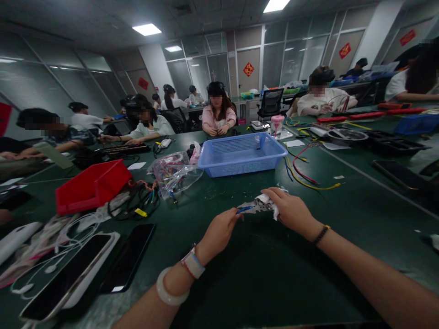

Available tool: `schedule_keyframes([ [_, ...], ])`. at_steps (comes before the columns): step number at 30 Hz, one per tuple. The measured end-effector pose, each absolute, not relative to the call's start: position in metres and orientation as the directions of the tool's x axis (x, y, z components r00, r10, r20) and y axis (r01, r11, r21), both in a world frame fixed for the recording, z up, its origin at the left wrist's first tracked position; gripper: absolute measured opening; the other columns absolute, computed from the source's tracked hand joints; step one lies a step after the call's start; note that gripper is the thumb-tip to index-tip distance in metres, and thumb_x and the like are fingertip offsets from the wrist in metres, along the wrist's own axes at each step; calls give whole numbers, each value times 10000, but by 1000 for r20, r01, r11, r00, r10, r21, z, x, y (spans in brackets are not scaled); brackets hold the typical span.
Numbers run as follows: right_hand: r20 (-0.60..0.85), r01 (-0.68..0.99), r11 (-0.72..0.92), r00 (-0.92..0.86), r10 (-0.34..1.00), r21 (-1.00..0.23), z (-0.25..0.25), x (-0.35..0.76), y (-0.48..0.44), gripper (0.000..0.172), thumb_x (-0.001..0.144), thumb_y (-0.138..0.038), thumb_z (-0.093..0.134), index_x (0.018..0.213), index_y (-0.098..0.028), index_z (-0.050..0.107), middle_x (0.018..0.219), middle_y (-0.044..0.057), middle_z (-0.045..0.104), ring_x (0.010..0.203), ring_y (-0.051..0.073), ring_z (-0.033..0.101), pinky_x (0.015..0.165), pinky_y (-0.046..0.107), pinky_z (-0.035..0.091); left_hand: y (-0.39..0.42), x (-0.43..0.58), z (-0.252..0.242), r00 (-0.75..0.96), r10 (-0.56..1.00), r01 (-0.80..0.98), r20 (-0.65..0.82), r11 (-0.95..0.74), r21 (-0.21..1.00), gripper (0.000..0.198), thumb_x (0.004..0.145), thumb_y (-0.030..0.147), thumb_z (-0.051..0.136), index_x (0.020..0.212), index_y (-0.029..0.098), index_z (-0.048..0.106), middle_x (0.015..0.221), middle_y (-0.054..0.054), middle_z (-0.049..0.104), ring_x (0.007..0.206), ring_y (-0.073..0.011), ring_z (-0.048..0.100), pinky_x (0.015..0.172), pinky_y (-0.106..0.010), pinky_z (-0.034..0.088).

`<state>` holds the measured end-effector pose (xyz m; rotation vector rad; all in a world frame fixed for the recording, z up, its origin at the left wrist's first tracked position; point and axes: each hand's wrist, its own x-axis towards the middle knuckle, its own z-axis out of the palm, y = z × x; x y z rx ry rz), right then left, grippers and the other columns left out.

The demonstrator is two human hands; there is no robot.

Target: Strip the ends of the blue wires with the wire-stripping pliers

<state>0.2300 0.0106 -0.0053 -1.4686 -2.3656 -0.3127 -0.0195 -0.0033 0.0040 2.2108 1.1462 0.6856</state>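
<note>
My left hand (224,228) is closed on a thin blue stick-like piece (245,209), which points towards my right hand. My right hand (291,211) is closed over a crumpled white tissue (265,200) with dark marks on it. Between the two hands lies a thin greyish, ragged-edged piece (253,208); I cannot make out what it is. The fingertips of both hands are partly hidden. Just beyond them, on the dark green table (219,194), are small scattered bits.
A blue plastic basket (236,170) stands ahead. To the left are a red bin (92,187), a clear bag of wires (173,171), a black phone (130,256) and white earphones (51,268). Loose coloured wires (308,183) lie to the right. Several people sit around the tables.
</note>
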Motion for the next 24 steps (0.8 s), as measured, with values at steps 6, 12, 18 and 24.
schedule_keyframes([
  [6, 442, 892, 430, -445, 779, 140, 1, 232, 10, 354, 827, -108, 489, 1172, -156, 549, 1133, 114, 624, 815, 189, 614, 655, 286, 447, -5, -20, 3, 489, 854, 598, 175, -475, 645, 309, 989, 276, 308, 958, 187, 602, 923, -46, 645, 833, -174, 607, 766, -274, 464],
  [12, 470, 904, 397, -424, 774, 162, 4, 235, 6, 229, 872, -184, 484, 1071, -169, 596, 986, 88, 643, 701, 160, 586, 600, 274, 385, -6, -18, 5, 508, 846, 589, 163, -479, 651, 299, 980, 306, 341, 959, 185, 613, 908, -40, 647, 826, -172, 608, 769, -279, 469],
  [18, 474, 919, 387, -377, 796, 80, 0, 237, 7, 373, 836, -92, 465, 1189, -184, 540, 1171, 99, 602, 821, 177, 619, 608, 262, 437, -6, -18, 9, 559, 815, 535, 154, -496, 683, 297, 988, 315, 346, 1063, 182, 600, 951, -35, 644, 832, -160, 599, 753, -256, 457],
  [24, 433, 897, 442, -407, 804, 21, -1, 238, 9, 576, 777, -11, 428, 1320, -201, 447, 1324, 107, 523, 923, 200, 631, 682, 304, 514, -4, -19, 7, 574, 804, 529, 153, -507, 681, 298, 990, 316, 347, 990, 172, 608, 901, -30, 627, 789, -154, 575, 723, -248, 442],
])
